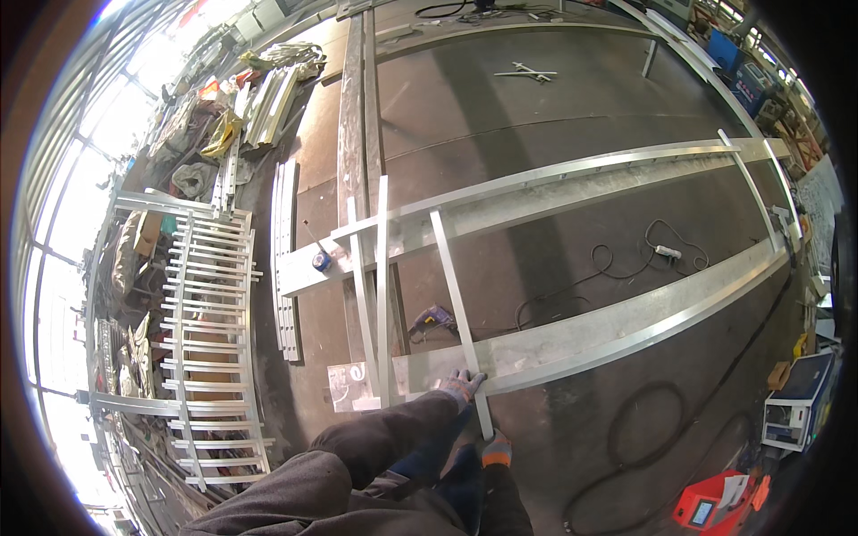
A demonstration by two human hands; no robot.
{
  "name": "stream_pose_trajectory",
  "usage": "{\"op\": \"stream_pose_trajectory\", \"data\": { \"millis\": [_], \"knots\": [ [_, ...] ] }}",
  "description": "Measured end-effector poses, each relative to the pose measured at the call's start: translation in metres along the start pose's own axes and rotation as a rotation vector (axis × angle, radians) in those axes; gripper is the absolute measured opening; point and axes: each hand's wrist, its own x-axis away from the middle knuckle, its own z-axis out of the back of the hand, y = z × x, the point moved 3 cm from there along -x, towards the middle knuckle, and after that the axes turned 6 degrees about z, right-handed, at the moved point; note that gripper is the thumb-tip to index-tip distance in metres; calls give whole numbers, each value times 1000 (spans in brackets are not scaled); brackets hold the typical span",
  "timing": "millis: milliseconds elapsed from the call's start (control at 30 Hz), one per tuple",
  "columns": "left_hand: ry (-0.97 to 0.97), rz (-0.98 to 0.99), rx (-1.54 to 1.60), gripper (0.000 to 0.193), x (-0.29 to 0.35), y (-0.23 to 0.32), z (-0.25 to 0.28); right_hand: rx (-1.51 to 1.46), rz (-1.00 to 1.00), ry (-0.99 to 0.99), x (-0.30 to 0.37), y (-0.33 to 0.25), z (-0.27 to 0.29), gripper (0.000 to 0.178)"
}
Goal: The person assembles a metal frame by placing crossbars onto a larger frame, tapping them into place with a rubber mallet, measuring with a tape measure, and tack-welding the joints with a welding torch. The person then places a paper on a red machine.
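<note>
A silvery metal bar lies slanted across two long aluminium profiles, its near end reaching toward me. My left hand, in a greyish glove, is closed on this bar where it crosses the near profile. Lower down, my right hand, in a glove with orange on it, grips the bar's near end; its fingers are partly hidden. Left of it, two more bars lie across the profiles. The far profile runs roughly parallel to the near one. A purple-and-dark power drill rests between the profiles, close to the held bar.
A blue tape measure sits on the far profile's left end. A white connector with a looped cable lies between the profiles. Left stands a slatted metal frame. An orange-red machine and a blue-white unit stand at right.
</note>
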Motion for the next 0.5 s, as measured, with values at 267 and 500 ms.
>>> {"op": "stream_pose_trajectory", "data": {
  "millis": [267,500],
  "knots": [
    [-9,1,17,72,2,0,1,12,48,-5,-4,26,-16,33],
    [23,-99,143,71,2,-15,-7,204,-15,-222,-8,10,7,54]
  ]
}}
